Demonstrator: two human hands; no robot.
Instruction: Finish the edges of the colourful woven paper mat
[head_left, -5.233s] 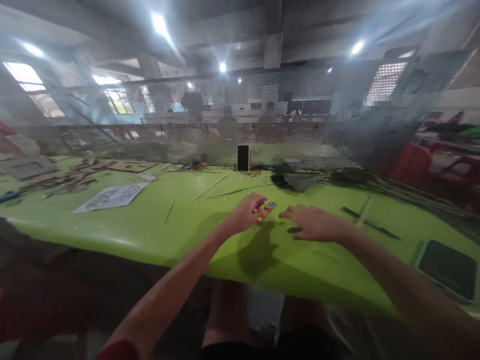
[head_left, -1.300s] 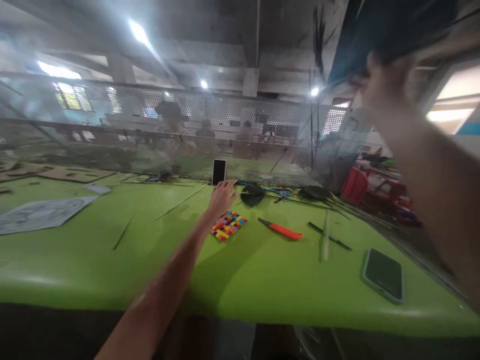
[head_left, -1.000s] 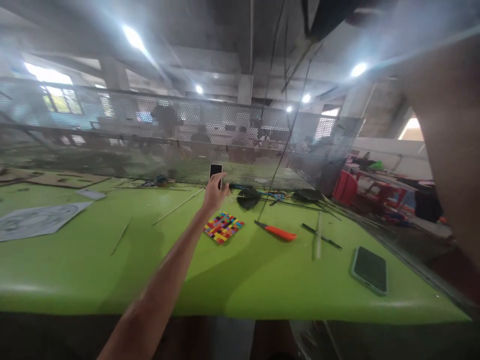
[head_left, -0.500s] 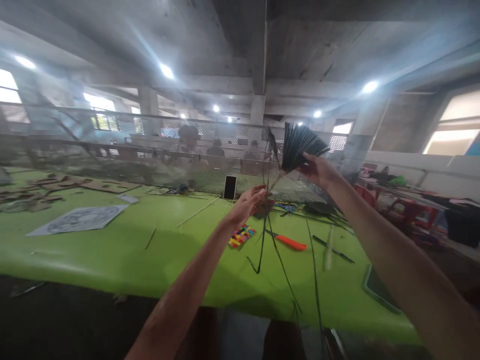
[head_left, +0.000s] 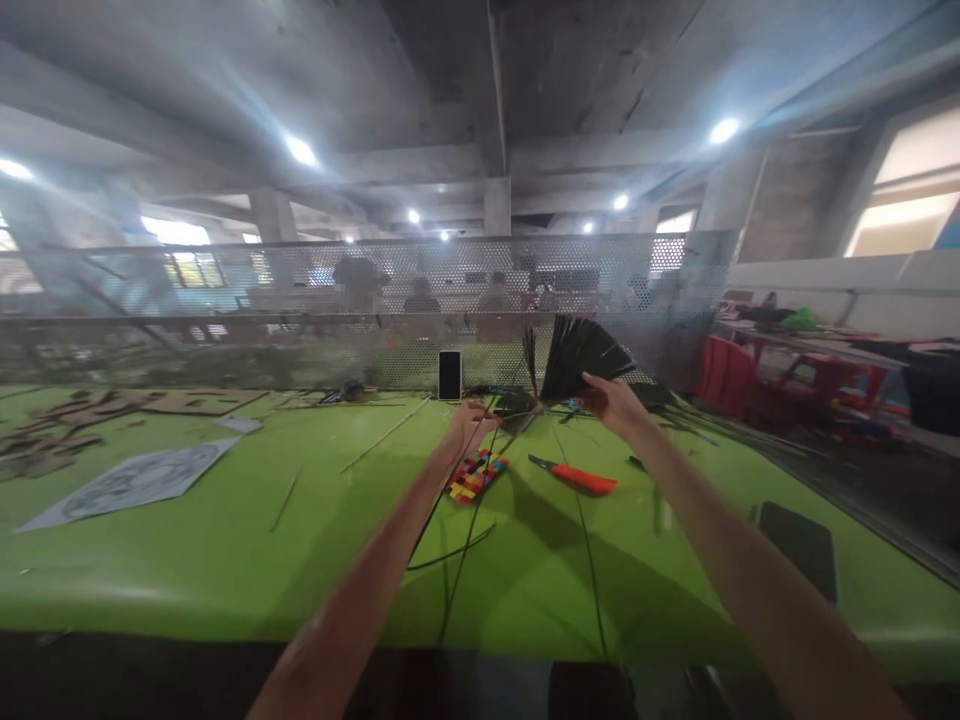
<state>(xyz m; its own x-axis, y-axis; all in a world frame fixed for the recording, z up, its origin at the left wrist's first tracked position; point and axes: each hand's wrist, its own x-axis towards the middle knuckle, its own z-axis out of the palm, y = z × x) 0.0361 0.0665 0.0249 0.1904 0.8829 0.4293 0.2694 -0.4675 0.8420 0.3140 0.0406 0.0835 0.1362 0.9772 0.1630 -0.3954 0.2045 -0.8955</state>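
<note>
A fan of dark, thin, flat strips [head_left: 585, 355] stands spread above the far part of the table. My right hand [head_left: 611, 400] is closed on its lower right side, with the thumb against the strips. Left of it, a narrower tuft of dark strips [head_left: 530, 355] rises from the same tied base. Long thin dark strands [head_left: 469, 535] trail from that base down to the left. Around these strands, close to the base, the fingers of my left hand [head_left: 472, 422] are bent; their tips are slightly blurred.
On the green table [head_left: 187, 560] lie a colourful checkered piece [head_left: 476, 475], an orange-handled knife [head_left: 585, 480], a printed sheet [head_left: 135, 480] and brown cut pieces [head_left: 82, 415]. A phone [head_left: 450, 375] stands near the mesh partition [head_left: 315, 350]. A dark tray-like object [head_left: 799, 540] lies right.
The fan has come down toward the table with my right hand. My left hand has moved slightly left and lower, and the long strands now slant to the left.
</note>
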